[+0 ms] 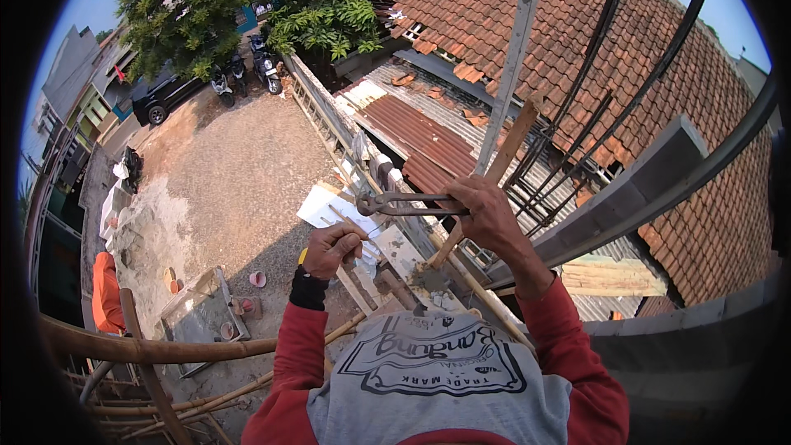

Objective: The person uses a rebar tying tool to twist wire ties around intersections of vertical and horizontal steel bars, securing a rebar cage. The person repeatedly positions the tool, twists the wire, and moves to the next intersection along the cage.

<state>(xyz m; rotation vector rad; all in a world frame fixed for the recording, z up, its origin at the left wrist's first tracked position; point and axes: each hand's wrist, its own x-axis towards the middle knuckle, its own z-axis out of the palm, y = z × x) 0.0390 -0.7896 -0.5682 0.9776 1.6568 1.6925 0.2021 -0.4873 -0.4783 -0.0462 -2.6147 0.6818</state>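
My right hand (484, 213) is closed round the handles of a pair of pincers (402, 203), whose rounded jaws point left, above my left hand. My left hand (331, 249) is closed, thumb against fingers, on a thin strand that looks like wire (375, 244); its far end is hard to make out. A dark band and a bit of yellow show at the left wrist. Below the hands lies a pale board (401, 255) with a lump of wet mortar (429, 278) at its near end. Behind the right hand a wooden batten (512, 142) slants upward.
Bamboo poles (189, 352) cross at the lower left, above ground far below. Dark steel bars (589, 58) and a grey beam (634, 185) rise at the right, beside tiled roofs (560, 16). Down below are a mortar trough (202, 313), a person in orange (107, 292) and parked motorcycles (264, 66).
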